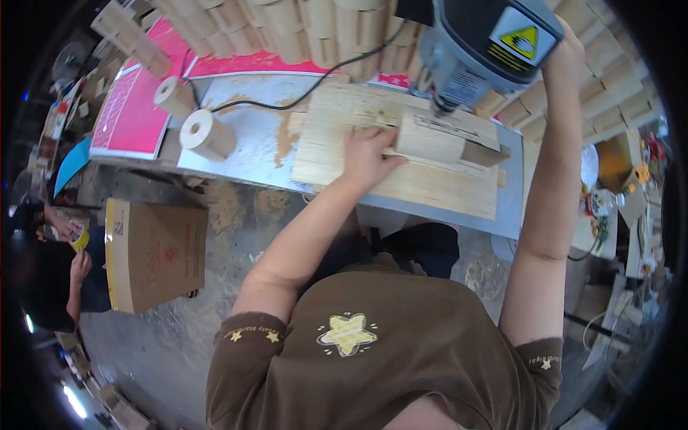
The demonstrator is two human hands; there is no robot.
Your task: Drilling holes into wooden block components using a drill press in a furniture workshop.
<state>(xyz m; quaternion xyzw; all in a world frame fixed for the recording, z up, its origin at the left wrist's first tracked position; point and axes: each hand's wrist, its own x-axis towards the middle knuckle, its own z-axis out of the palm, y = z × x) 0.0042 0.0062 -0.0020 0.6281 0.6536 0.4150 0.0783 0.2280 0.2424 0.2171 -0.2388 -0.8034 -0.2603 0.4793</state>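
Observation:
A pale wooden cylinder lies on its side in a wooden jig on a plywood board. My left hand is closed at the cylinder's left end, fingers on the far side and thumb on the near side. Above the cylinder stands the grey head of a drill press, its chuck pointing down near the far side of the wood. Whether the bit touches the wood cannot be made out. My right hand is raised at the right side of the drill press; its fingers are hidden behind the machine.
Two bored wooden cylinders stand left on the table. Many more are stacked along the back. A black cable crosses the tabletop. A cardboard box sits on the floor at left, beside another person holding a yellow roll.

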